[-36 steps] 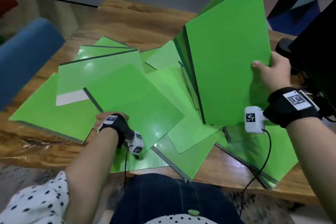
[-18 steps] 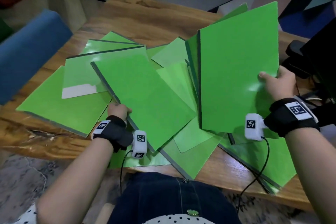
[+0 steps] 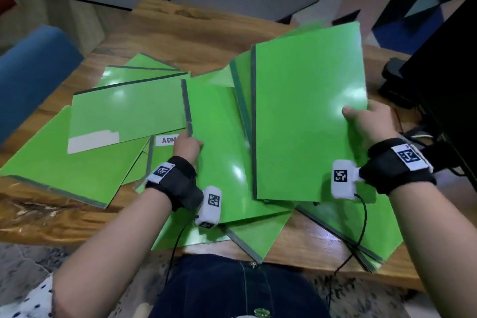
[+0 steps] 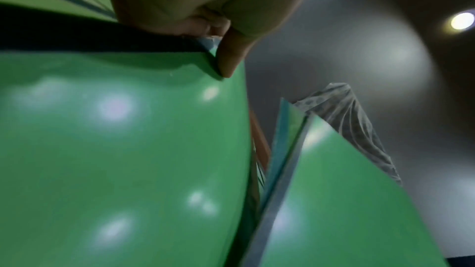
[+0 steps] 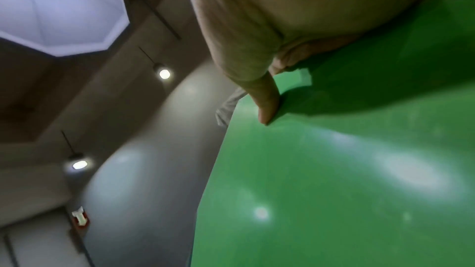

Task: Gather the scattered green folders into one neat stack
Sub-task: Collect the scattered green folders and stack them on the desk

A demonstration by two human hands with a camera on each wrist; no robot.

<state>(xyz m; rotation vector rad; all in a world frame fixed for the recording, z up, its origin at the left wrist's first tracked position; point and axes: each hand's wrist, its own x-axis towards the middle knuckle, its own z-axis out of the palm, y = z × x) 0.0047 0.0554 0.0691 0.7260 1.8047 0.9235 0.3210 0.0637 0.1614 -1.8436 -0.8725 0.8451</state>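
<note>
Several green folders lie overlapping across the wooden table (image 3: 160,31). My left hand (image 3: 186,146) grips the grey spine edge of one green folder (image 3: 219,142) and holds it lifted at a tilt; in the left wrist view my thumb (image 4: 230,56) presses on its corner. My right hand (image 3: 369,124) holds a tilted bundle of green folders (image 3: 307,116) by its right edge, thumb on the front cover; the right wrist view shows that thumb (image 5: 266,107) on the cover (image 5: 334,180). Flat folders (image 3: 126,108) remain at the left, one bearing a white label (image 3: 167,140).
A blue chair (image 3: 31,70) stands off the table's left side. Dark equipment (image 3: 444,85) and cables sit at the right edge. More green folders (image 3: 371,235) overhang the table's near right edge. Bare wood shows at the back of the table.
My left hand has lifted one folder off the pile and swung it rightward toward the bundle in my right hand. The bundle has tipped lower and leans flatter.
</note>
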